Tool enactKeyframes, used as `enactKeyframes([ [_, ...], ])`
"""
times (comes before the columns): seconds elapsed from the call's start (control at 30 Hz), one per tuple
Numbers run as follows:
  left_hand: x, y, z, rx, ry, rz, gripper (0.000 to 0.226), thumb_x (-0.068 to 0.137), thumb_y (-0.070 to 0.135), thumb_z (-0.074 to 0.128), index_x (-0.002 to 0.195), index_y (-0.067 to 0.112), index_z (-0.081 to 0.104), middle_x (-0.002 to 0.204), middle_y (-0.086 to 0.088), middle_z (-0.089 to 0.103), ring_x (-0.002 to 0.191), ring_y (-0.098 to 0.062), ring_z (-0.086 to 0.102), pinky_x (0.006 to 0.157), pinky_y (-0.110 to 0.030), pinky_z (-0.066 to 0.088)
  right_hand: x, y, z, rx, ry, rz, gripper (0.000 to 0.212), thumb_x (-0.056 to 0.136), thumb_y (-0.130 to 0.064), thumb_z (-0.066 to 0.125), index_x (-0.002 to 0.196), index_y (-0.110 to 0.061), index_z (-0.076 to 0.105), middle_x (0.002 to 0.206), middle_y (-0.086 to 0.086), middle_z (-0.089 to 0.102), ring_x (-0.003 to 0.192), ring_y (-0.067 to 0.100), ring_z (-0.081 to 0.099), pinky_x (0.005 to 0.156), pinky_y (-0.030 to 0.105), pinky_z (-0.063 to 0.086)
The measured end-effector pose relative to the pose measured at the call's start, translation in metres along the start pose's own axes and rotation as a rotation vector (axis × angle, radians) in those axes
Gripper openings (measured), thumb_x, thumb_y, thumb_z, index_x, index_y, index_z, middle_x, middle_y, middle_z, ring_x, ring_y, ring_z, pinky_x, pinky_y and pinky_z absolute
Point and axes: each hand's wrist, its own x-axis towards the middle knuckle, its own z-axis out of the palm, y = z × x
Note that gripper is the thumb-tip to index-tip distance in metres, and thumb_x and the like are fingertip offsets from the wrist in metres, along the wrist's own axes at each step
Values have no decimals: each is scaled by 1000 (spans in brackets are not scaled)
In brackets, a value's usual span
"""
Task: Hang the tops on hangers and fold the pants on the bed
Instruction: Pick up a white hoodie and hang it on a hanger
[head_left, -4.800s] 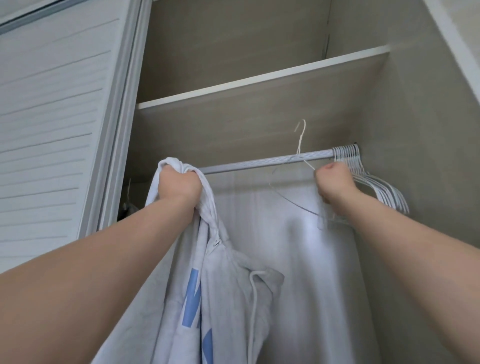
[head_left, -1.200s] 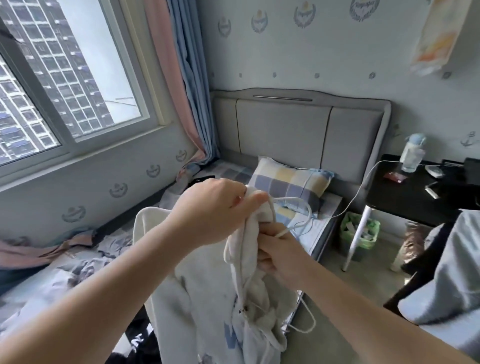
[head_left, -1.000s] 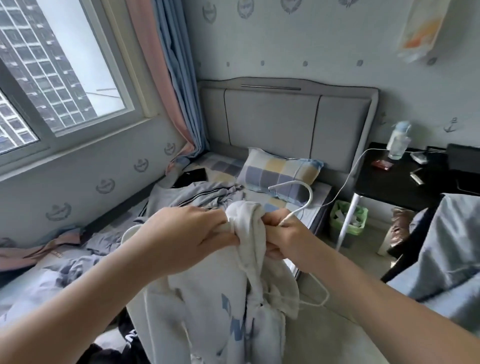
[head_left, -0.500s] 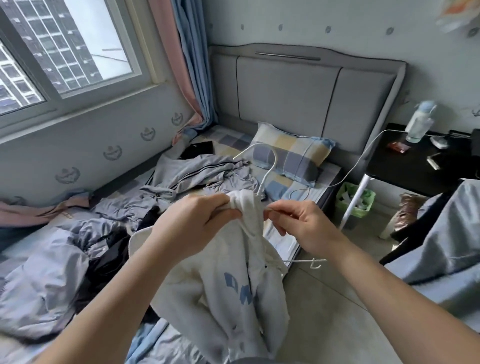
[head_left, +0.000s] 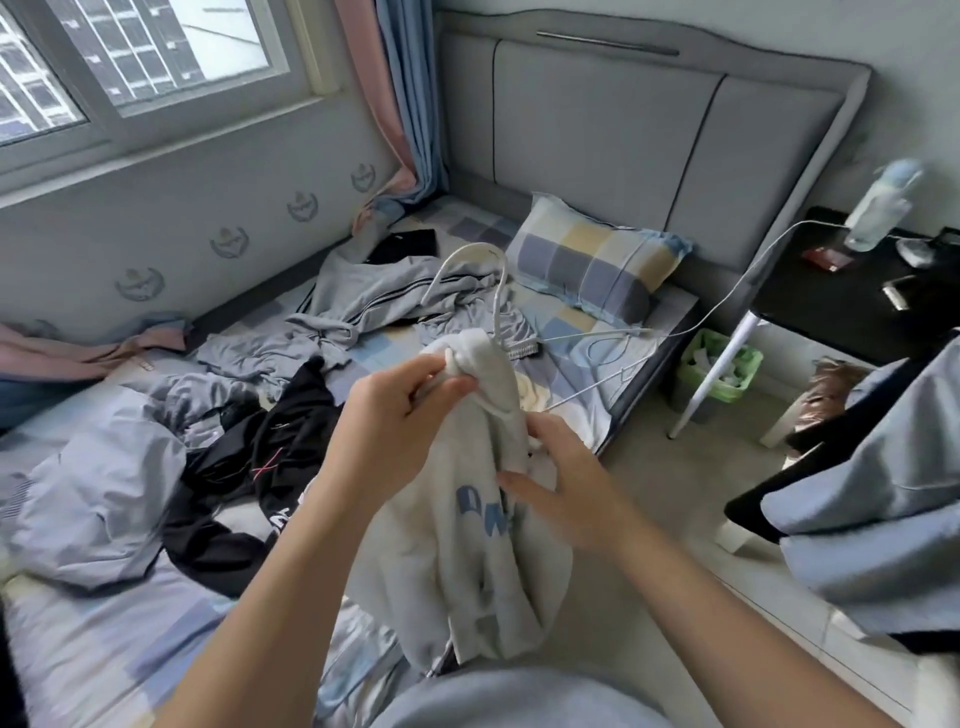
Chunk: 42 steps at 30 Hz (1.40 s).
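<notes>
The white hoodie (head_left: 467, 551), pinched at the collar by the left hand (head_left: 400, 410) with the right hand (head_left: 563, 486) closing its grip lower down, hangs over the bed (head_left: 130, 649) edge, seemingly half-threaded onto the hanger (head_left: 469, 250), while other clothes (head_left: 363, 296) lie unsorted there.

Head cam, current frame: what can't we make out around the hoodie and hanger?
Head view: hanger frame, partly buried in the bunched hoodie that the left hand and right hand grip.
Head view: hoodie's blue lettering, broken by folds.
Head view: hoodie hem, behind the person's own clothing.
Head view: bottle label, blurred.
</notes>
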Motion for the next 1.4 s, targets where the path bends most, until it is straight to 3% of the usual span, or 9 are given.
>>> enactKeyframes([
  [0.1,-5,-5,1,-17,20,-35,45,94,32,67,63,14,39,55,3,28,50,-10,25,49,-27,22,12,11,8,-93,27,-18,28,88,-23,66,115,-32,67,120,-27,55,113,-7,52,95,16,41],
  [0.2,-9,-15,-4,-32,53,-87,47,93,33,66,62,13,37,54,4,28,49,-9,24,49,-28,21,8,20,8,-218,80,-127,33,89,-37,56,99,-8,70,92,-6,67,87,16,60,80,35,48],
  [0.37,-14,-18,-4,-24,39,-120,48,93,34,67,61,13,38,53,4,28,48,-10,24,49,-31,22,-4,22,10,-145,-240,137,19,91,-35,66,74,-30,60,65,-8,56,58,9,48,57,19,37],
  [0.53,-18,-20,-12,-15,-34,-129,43,94,34,67,64,9,48,54,3,28,48,-9,24,47,-26,20,7,51,11,-398,-514,410,24,81,-50,70,97,-34,64,94,-5,66,91,13,61,85,29,50],
  [0.73,-25,-40,-30,45,-170,-204,38,93,34,67,84,-3,63,59,-1,30,49,-10,25,44,-22,20,14,77,-7,-841,-496,377,34,87,-36,55,119,-46,58,110,-9,63,121,10,48,118,57,3],
  [0.87,-34,-52,-43,83,-275,-216,48,94,37,65,70,0,45,60,-1,25,53,-14,23,49,-29,19,18,74,-30,-896,-368,337,10,89,-30,57,82,-37,53,97,-10,60,118,17,52,112,44,16],
  [1.03,-33,-56,-52,92,-343,-262,48,94,32,66,65,4,40,57,4,24,51,-10,21,46,-25,17,22,66,-49,-907,-343,319,9,93,-44,62,99,-37,61,88,-8,58,100,21,55,98,36,33],
  [1.2,-26,-54,-58,97,-369,-332,47,94,36,64,69,-1,50,55,3,25,48,-12,19,41,-20,16,24,60,-62,-672,-265,194,16,91,-17,69,104,-23,76,90,0,71,91,23,63,76,34,46],
  [1.4,-15,-60,-63,158,-453,-347,39,94,42,63,83,5,71,57,2,31,49,-11,24,44,-21,19,27,40,-66,-595,-203,76,44,89,7,58,123,-17,71,115,2,72,107,15,62,90,15,39],
])
